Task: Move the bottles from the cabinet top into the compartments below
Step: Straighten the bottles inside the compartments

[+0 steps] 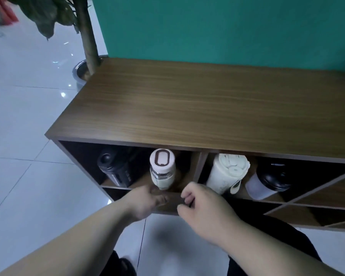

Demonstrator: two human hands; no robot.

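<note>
The wooden cabinet top (197,104) is bare. In the left compartment stand a black bottle (114,170) and a glass bottle with a white lid (162,168). In the right compartment stand a cream tumbler (226,172) and a frosted cup with a black lid (267,182). My left hand (147,200) is just below the glass bottle's base, fingers loosely apart at the shelf edge, holding nothing. My right hand (199,204) hovers in front of the divider with its fingers curled in and nothing in it.
A potted plant with a thick stem (88,36) in a metal pot (80,72) stands at the cabinet's left end. A teal wall (227,26) backs the cabinet. Diagonal dividers (315,194) fill the lower right. White tiled floor (28,136) lies to the left.
</note>
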